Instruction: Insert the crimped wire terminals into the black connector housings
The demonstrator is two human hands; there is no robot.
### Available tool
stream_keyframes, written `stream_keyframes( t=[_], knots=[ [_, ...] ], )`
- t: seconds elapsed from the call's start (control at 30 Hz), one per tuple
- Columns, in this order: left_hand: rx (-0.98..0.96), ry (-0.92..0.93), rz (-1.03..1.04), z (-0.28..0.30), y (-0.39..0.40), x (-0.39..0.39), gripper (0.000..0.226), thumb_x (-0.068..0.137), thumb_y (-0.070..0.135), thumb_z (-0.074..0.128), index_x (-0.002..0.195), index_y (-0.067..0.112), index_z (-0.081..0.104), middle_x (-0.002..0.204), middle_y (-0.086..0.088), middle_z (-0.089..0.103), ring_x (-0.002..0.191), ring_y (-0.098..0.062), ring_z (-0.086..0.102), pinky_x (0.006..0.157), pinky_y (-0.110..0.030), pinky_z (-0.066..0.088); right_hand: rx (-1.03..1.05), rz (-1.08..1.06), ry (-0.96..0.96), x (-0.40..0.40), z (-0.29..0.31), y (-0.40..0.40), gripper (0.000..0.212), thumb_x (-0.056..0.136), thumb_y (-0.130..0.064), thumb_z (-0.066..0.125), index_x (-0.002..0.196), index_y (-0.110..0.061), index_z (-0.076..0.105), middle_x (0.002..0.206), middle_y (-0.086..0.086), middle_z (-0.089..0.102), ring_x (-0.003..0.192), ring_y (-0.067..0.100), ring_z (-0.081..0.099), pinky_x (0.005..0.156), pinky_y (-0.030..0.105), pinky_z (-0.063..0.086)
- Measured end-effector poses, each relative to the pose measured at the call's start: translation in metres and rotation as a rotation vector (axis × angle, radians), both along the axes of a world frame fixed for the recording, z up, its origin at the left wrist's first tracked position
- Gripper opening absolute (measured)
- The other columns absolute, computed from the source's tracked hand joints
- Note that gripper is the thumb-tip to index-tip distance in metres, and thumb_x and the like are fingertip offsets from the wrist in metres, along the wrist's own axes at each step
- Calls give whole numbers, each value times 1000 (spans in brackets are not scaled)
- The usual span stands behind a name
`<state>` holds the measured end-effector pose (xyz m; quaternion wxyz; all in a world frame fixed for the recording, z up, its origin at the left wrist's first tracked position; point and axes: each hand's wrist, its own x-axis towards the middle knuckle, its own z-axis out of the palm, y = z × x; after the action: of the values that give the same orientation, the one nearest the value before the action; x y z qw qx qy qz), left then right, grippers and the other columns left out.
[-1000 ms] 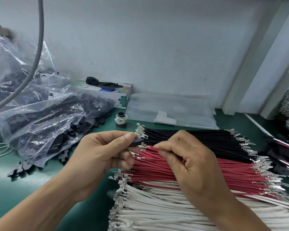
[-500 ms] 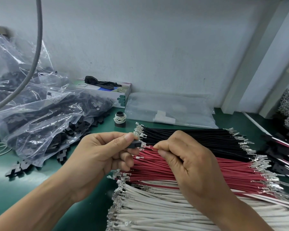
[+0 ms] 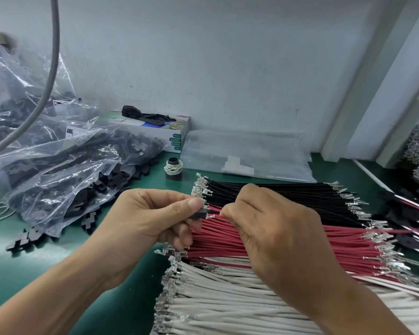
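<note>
My left hand (image 3: 153,221) pinches a small black connector housing (image 3: 199,215) between thumb and fingers. My right hand (image 3: 273,235) pinches a red wire near its end, and the wire's silver crimped terminal (image 3: 210,216) touches the housing's opening. Under both hands lie three flat bundles of terminated wires: black wires (image 3: 288,197) at the back, red wires (image 3: 344,247) in the middle, white wires (image 3: 228,303) nearest me. How deep the terminal sits in the housing is hidden.
Clear plastic bags of black housings (image 3: 58,163) are heaped at the left, with loose housings (image 3: 29,235) spilled on the green mat. A tissue box (image 3: 160,131), a small spool (image 3: 173,169) and a flat plastic bag (image 3: 247,155) stand behind. Finished assemblies (image 3: 411,213) lie at right.
My right hand has brought the red wire's terminal leftward up to the housing in my left hand; both hands stay over the bundles.
</note>
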<state>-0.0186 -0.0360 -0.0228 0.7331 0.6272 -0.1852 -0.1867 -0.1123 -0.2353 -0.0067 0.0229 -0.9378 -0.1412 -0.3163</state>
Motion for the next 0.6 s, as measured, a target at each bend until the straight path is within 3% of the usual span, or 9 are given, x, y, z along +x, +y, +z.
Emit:
stream_keyframes(
  t=[0.1,0.2,0.33,0.4,0.6],
  knots=[
    [-28,46,-16,-1,-1,-2,48,64,37,88,94,1,80,82,-20,74,54,-19,63,50,-24,53,62,25,-14,1,-4,9,10,90,-8,70,94,-17,67,87,-5,55,69,14,52,51,33,48],
    [-36,33,-9,1,-5,-6,40,70,32,91,96,3,80,83,-19,75,55,-20,64,49,-24,53,288,56,10,2,-11,11,12,100,-23,57,98,-21,69,90,-11,56,72,8,55,57,31,50],
    [72,-298,62,3,-5,-11,35,68,25,85,102,21,82,86,-12,78,61,-18,67,59,-26,58,403,24,46,5,-12,5,17,99,-31,54,98,-26,71,91,-16,59,78,5,59,64,30,52],
    [100,-406,57,3,-4,-11,31,67,18,86,98,21,83,81,-12,77,61,-21,68,62,-26,59,468,43,63,5,-13,1,17,97,-32,56,96,-27,72,89,-17,60,81,6,61,67,29,51],
    [69,-330,81,3,-6,-11,18,68,17,82,86,19,84,59,-14,72,46,-18,65,51,-21,54,437,61,37,2,-9,-4,14,94,-31,62,84,-23,69,82,-15,58,75,8,58,65,28,48]
  ],
)
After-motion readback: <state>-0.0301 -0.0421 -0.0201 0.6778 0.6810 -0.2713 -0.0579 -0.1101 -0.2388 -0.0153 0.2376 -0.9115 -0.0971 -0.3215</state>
